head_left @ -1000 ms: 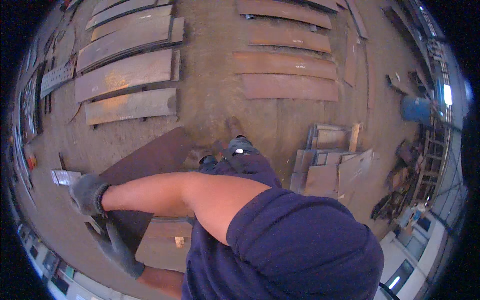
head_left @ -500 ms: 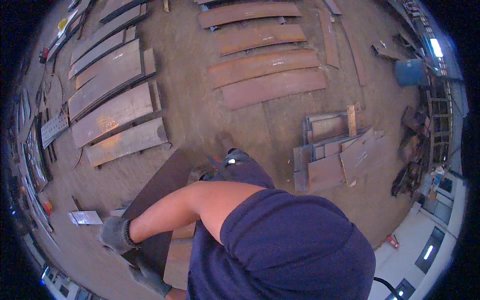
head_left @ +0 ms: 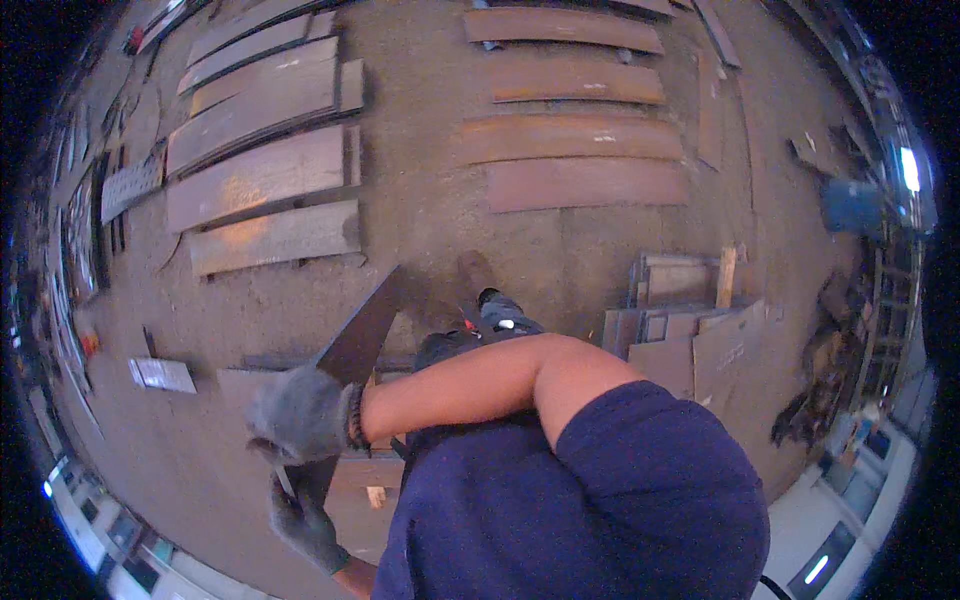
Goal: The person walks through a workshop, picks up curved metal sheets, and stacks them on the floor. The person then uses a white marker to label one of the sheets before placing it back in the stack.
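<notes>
A dark, long steel plate (head_left: 362,328) stands tilted at my left side, its narrow far end pointing up and away. My right arm reaches across my body, and my right hand (head_left: 300,408), in a grey knit glove, is closed over the plate's edge. Nearer to me my left hand (head_left: 305,525), also gloved in grey, grips the plate's near end, with the thumb against its edge. Part of the plate is hidden behind my right hand and forearm.
Brown steel plates (head_left: 355,477) with a wooden block (head_left: 376,496) lie beneath my right forearm. Rows of long plates (head_left: 275,240) lie ahead on the left, and more plates (head_left: 585,185) ahead in the middle. Leaning plates with a wooden post (head_left: 726,278) stand at right.
Both hands have moved rightward in view and the right one upward, carrying the plate. The plate shows narrower and more edge-on. My view has shifted too.
</notes>
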Action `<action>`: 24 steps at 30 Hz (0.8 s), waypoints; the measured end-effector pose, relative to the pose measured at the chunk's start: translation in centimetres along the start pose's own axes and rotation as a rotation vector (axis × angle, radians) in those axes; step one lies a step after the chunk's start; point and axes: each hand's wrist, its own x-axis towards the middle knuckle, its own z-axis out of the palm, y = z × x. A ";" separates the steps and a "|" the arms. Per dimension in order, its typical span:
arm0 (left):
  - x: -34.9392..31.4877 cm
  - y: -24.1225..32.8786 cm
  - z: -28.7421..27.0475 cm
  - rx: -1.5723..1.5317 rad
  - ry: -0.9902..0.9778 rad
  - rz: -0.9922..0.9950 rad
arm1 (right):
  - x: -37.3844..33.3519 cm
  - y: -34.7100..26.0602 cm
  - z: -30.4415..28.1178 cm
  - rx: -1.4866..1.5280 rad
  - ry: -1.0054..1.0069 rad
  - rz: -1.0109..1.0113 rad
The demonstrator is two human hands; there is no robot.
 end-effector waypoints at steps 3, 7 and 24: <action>-1.1 0.2 -1.3 0.023 -0.019 -0.019 | 0.4 0.2 0.0 0.052 0.129 0.018; -1.4 -1.7 -0.6 -0.284 0.037 -0.004 | 0.5 0.1 0.0 0.104 0.232 0.010; -4.3 -6.0 7.1 -0.727 0.243 -0.005 | -0.4 2.1 4.0 0.440 0.458 0.082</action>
